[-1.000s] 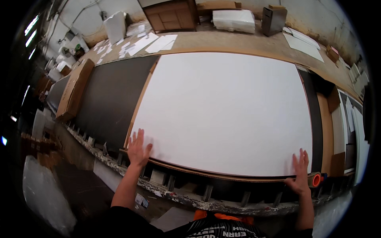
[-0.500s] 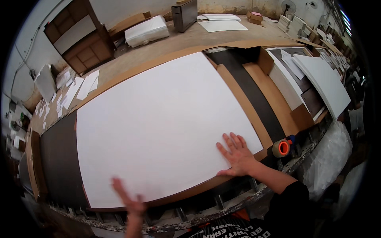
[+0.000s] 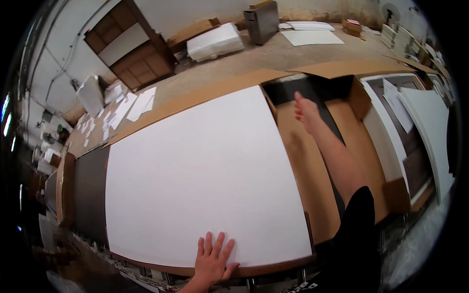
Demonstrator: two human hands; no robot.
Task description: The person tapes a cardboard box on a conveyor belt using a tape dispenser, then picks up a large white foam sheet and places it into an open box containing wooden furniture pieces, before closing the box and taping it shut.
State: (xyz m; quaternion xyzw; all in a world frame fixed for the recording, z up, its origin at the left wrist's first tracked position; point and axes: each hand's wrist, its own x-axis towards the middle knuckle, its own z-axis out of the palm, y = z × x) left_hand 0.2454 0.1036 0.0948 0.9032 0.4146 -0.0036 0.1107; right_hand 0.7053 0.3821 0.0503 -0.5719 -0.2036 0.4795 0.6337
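A large white flat panel (image 3: 200, 171) lies on brown cardboard in front of me. My left hand (image 3: 211, 260) rests flat on the panel's near edge, fingers spread. My right arm reaches out past the panel's right side. My right hand (image 3: 307, 113) hangs over the far end of a dark strip (image 3: 331, 119) and the open cardboard carton (image 3: 312, 195). Its fingers are loosely bent and apart, with nothing visible in them. Left of the white panel, a dark flat surface (image 3: 90, 195) shows.
On the right stand a carton with framed panels and a pale board (image 3: 425, 132) leaning on them. Cardboard flaps (image 3: 244, 80) line the far side. Beyond are a brown cabinet (image 3: 132, 49), a white wrapped block (image 3: 215, 43), a dark box (image 3: 261, 23) and scattered white sheets (image 3: 122, 110).
My right hand has lifted off the panel's near right corner and swung far forward over the carton. My left hand has moved right and settled on the near edge. The view has shifted.
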